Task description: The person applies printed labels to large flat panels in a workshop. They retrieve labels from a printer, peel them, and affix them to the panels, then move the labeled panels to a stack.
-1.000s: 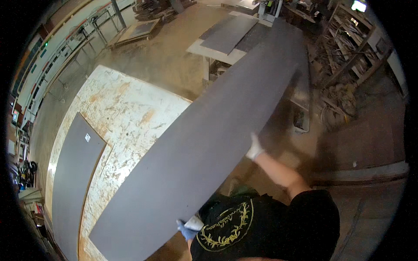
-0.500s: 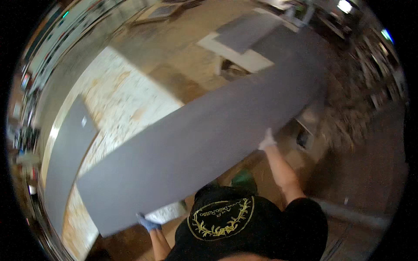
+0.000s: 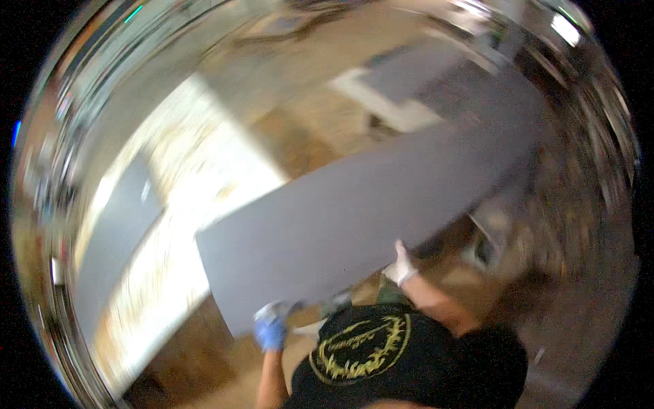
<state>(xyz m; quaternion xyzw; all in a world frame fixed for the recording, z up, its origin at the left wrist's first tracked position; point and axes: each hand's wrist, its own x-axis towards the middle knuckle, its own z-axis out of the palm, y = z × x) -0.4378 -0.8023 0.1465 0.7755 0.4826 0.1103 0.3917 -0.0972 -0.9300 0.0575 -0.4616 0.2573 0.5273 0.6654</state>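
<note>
A long, dark grey flat panel (image 3: 340, 211) stretches from in front of me toward the far right. My left hand (image 3: 271, 330), in a blue and whitish glove, grips its near edge close to the left end. Farther right along that same edge is my right hand (image 3: 400, 266), in a pale glove; its thumb lies on top while the fingers are hidden beneath. The panel's far right end blurs into the dark surroundings, so I cannot tell what it rests on.
To the left stands a pale, mottled worktop (image 3: 197, 146) with another grey panel (image 3: 122, 235) on its outer side. Beyond my panel, grey sheets (image 3: 412, 71) lie on a whitish board (image 3: 354, 85). Blurred clutter (image 3: 572, 184) fills the right side.
The long panel has shifted right, its left end drawing away from the worktop. My left hand has moved right and up in view; my hands are closer together. The view is more blurred.
</note>
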